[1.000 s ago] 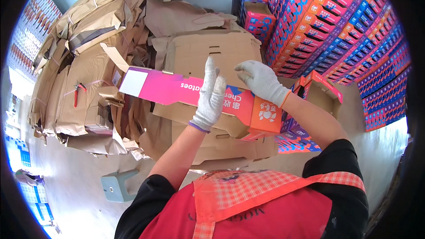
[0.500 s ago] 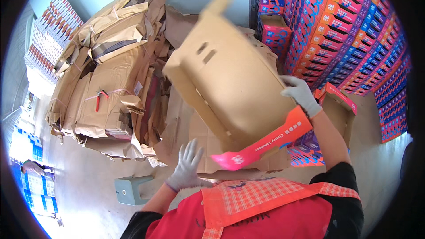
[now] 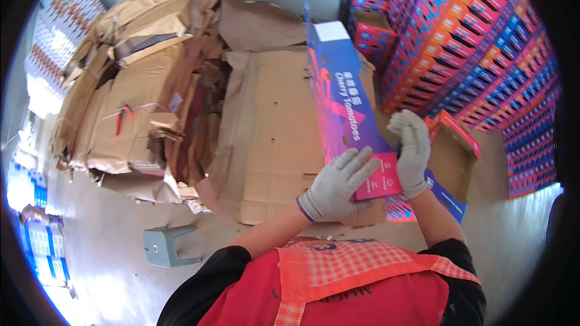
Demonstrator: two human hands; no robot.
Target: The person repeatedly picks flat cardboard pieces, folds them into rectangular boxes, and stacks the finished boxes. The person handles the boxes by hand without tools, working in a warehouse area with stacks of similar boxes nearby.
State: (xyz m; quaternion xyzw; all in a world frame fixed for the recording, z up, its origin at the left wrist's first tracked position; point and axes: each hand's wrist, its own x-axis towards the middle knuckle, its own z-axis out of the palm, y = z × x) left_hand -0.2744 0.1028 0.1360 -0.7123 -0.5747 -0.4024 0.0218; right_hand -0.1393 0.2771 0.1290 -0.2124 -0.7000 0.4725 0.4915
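A cardboard produce tray [image 3: 344, 93], printed blue, purple and pink outside, is turned with its printed long side up, over a stack of flat brown cardboard [image 3: 275, 145]. My left hand [image 3: 338, 186], in a pale work glove, lies with fingers stretched out against the tray's pink near end. My right hand [image 3: 412, 152], gloved too, curves its fingers at the right side of that end; its thumb is partly hidden. Right of my right hand, another tray [image 3: 453, 166] with a brown inside and orange and blue sides stands tilted.
A tall paper-wrapped bundle [image 3: 136, 102] of cardboard stands at left, with red-handled cutters [image 3: 121, 118] on it. Rows of stacked printed trays [image 3: 459, 42] rise at the right. A grey-green stool [image 3: 166, 246] is on the floor near left.
The tray has turned from showing its brown inside to showing its printed side. My left hand has moved right onto its near end. My right hand has shifted slightly down.
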